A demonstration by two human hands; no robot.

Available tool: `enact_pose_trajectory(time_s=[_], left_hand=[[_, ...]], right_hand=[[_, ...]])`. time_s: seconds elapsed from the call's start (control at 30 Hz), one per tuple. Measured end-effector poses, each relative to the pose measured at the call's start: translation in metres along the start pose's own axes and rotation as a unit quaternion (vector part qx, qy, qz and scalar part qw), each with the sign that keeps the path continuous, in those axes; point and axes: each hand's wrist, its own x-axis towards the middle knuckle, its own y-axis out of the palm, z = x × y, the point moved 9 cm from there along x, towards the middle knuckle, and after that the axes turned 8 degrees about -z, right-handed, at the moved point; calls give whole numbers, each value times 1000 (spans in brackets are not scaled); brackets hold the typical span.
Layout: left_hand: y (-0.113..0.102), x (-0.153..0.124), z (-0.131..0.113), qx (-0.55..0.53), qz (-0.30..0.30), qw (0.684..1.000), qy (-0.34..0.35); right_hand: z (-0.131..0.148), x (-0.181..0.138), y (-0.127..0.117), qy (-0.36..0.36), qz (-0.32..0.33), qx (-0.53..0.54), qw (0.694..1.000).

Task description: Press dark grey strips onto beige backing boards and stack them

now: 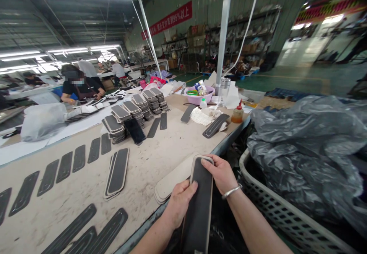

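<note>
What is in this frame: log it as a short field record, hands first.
left hand: left hand grips the long dark rubber strip with beige edging at its side
right hand: right hand holds the strip's top end
beside hands: flat beige strip pile on the worn beige worktable
table middle: stacks of dark strips, pink plastic bowl
right: white plastic basket with grey plastic sheeting

Pink bowl (197, 98), amber bottle (237, 114), grey basket (275, 204)
</note>
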Motion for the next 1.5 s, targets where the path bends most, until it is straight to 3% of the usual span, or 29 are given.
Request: enact_pose_trajectory(time_s=[0.17,0.3,0.43,0.57,0.73,0.9,0.97,1.1,1.2,1.3,1.4,1.5], left_hand=[[10,-8,7,-43,57,997,-13],[13,-18,41,-5,99,992,-80],[8,-20,63,-5,85,990,-113],[11,-21,61,-40,92,988,-118],[13,-23,56,-47,100,985,-129],[6,-29,55,15,131,986,-97],[-12,-25,44,46,98,993,-50],[-77,-3,-6,137,-43,988,54],[-125,21,-60,277,-127,944,131],[-162,51,-101,376,-179,893,171],[-186,81,-114,428,-206,860,186],[-199,101,-110,495,-233,814,196]], right_hand=[[2,6,-13,7,-47,33,998],[-3,9,-23,32,-87,54,994],[-1,10,-33,-6,-123,-3,992],[4,9,-38,-52,-147,-71,985],[0,12,-42,-60,-159,-93,981],[-3,22,-55,-64,-194,-120,972],[-1,25,-59,-70,-195,-136,969],[4,34,-55,-89,-149,-168,970],[1,51,-33,-100,-73,-255,959],[-6,76,1,-138,-6,-381,914],[-18,102,36,-176,28,-465,867],[-35,124,61,-192,53,-516,833]])
